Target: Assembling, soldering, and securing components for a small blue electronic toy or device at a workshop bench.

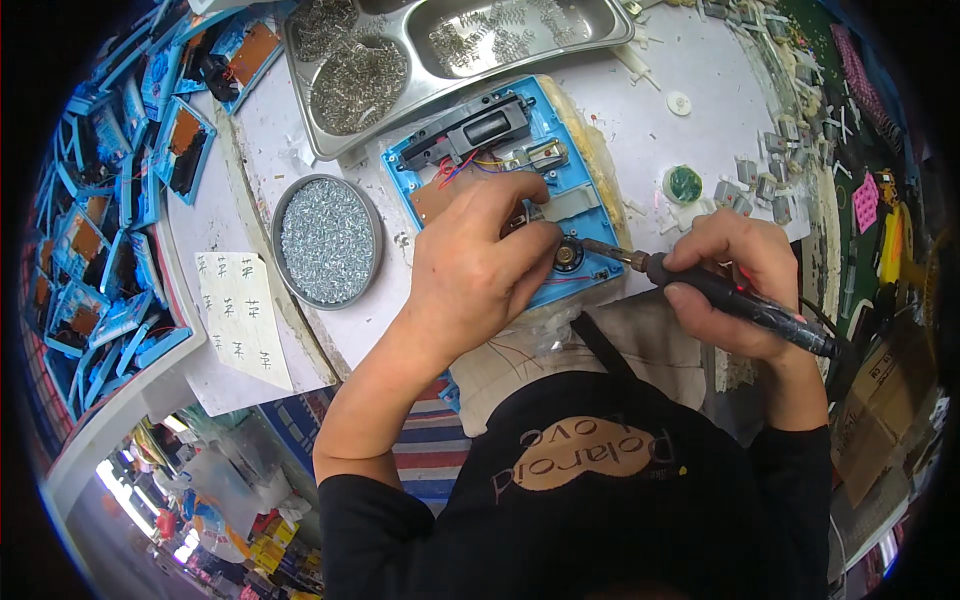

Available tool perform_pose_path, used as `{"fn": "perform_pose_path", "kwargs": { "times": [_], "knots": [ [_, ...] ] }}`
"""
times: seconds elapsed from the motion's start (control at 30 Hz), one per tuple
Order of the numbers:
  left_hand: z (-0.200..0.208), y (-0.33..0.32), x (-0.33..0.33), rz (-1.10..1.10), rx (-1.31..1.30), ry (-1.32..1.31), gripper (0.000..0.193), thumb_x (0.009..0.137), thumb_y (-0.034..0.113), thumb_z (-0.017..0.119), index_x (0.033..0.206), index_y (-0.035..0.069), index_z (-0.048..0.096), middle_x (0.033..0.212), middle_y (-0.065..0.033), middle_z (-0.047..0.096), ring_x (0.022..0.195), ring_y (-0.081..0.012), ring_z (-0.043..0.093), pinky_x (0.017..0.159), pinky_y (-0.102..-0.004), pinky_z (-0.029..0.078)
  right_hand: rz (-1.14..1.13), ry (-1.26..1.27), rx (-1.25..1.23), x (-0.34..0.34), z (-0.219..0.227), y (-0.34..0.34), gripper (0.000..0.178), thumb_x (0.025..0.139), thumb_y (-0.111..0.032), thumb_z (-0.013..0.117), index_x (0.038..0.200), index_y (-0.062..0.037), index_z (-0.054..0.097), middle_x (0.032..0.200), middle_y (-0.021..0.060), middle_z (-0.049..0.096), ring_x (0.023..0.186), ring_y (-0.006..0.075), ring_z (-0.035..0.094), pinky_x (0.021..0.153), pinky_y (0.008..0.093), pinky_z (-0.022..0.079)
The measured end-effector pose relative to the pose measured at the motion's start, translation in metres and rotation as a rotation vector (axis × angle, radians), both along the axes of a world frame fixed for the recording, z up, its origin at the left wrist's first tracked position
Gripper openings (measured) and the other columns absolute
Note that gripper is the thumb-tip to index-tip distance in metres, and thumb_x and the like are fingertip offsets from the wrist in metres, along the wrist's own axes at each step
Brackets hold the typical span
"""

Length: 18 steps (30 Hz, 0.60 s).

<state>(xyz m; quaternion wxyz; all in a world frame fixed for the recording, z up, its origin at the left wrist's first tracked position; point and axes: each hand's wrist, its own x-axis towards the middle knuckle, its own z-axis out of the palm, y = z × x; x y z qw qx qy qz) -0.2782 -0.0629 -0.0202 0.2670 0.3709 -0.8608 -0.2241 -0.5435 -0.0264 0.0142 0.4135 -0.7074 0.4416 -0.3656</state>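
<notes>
**Soldering iron at an open blue case**

The blue case (560,215) lies open on the desk (640,120), straight ahead of the person, resting on a pale cloth pad. Inside it show a black block along the far edge, a brown board with red and blue wires, a grey metal strip and a small round part (569,256) near the near edge.

The left hand (480,265) lies over the middle of the case, its fingers (525,240) bent and pressing down just beside the round part; whether they pinch anything beneath cannot be told. The right hand (740,270) is clenched around a black soldering iron (730,297), held like a pen, its metal tip pointing left and reaching the round part.

Left of the case stands a round tin (327,240) full of small screws. Beyond it sits a steel tray (450,50) with compartments of springs and wire bits. A white paper slip (240,315) with handwritten marks lies at the near left of the desk. Further left, many more blue cases (110,200) are stacked in rows. To the right of the case lie a small green disc (684,184) and scattered grey metal parts (760,185).
</notes>
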Motion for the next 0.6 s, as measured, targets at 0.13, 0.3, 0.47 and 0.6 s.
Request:
{"fn": "perform_pose_path", "kwargs": {
  "times": [0.13,0.3,0.47,0.6],
  "knots": [
    [0.001,-0.001,0.000,-0.007,0.002,-0.005,0.020,0.068,0.006,0.078,0.086,0.008,0.070,0.109,-0.0092,0.064,0.088,-0.0265,0.065,0.071,-0.0375,0.054,0.015,0.014,-0.010,0.000,0.001,-0.003,0.021,0.075,-0.006,0.078,0.093,-0.0034,0.069,0.066,0.0013,0.057,0.052,0.0092,0.049,0.050,0.0247,0.036],
    [0.002,0.000,-0.001,-0.013,-0.014,-0.015,0.021,0.068,0.006,0.078,0.087,0.009,0.071,0.110,-0.0091,0.064,0.088,-0.0262,0.065,0.070,-0.0373,0.054,0.006,0.052,0.043,0.004,0.010,-0.004,0.020,0.075,-0.006,0.078,0.093,-0.0032,0.069,0.066,0.0017,0.057,0.052,0.0086,0.049,0.049,0.0248,0.036],
    [0.002,0.000,-0.001,-0.019,-0.011,-0.023,0.020,0.068,0.006,0.078,0.087,0.008,0.071,0.109,-0.0093,0.064,0.086,-0.0258,0.065,0.070,-0.0375,0.053,-0.045,0.063,-0.003,0.000,0.021,0.000,0.020,0.076,-0.007,0.078,0.093,-0.0022,0.068,0.073,0.0025,0.061,0.056,0.0073,0.051,0.052,0.0241,0.038],
    [0.000,0.000,0.002,-0.017,-0.025,-0.015,0.019,0.070,0.007,0.078,0.087,0.008,0.070,0.109,-0.0096,0.065,0.085,-0.0260,0.065,0.069,-0.0375,0.053,-0.339,-0.054,-0.012,-0.056,0.024,0.033,0.026,0.081,-0.009,0.072,0.102,0.0011,0.063,0.091,0.0064,0.065,0.073,0.0085,0.058,0.066,0.0216,0.046]
  ]
}}
